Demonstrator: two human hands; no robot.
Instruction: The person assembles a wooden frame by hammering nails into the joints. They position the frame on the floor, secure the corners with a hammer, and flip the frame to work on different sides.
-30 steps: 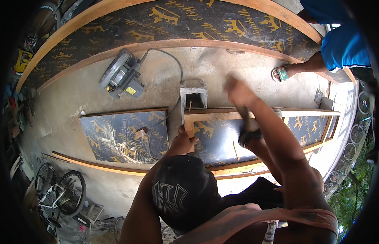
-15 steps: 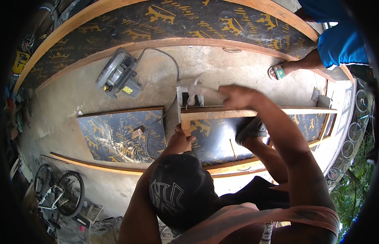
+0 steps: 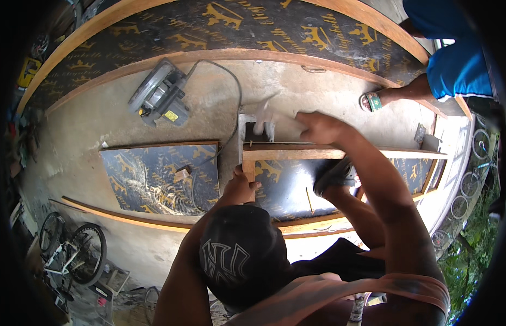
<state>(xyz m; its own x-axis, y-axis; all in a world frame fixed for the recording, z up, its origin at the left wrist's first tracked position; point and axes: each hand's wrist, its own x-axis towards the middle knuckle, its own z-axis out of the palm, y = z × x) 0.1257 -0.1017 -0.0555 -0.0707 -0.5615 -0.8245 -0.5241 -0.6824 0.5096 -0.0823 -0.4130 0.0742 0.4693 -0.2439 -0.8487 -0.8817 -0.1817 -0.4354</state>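
My right hand is closed round the handle of a hammer, whose head is smeared by motion. The hammer head hangs over the left end of a long wooden frame, close to a small nail standing at the frame's corner. At that same end my left hand grips the frame's short end piece, fingers up along its outer side. A dark board with gold crown prints fills the frame, and a thin yellow pencil-like stick lies on it. A dark shoe rests at the frame.
A circular saw with a black cord lies beyond the frame. Left of it is a loose printed board with a small wood block. A larger framed panel spans the back. Another person's sandalled foot stands far right. Bicycles are lower left.
The hammer head has shifted slightly up and away from the nail, its tip now pointing further right. My left hand stays on the frame. The view has shifted a little.
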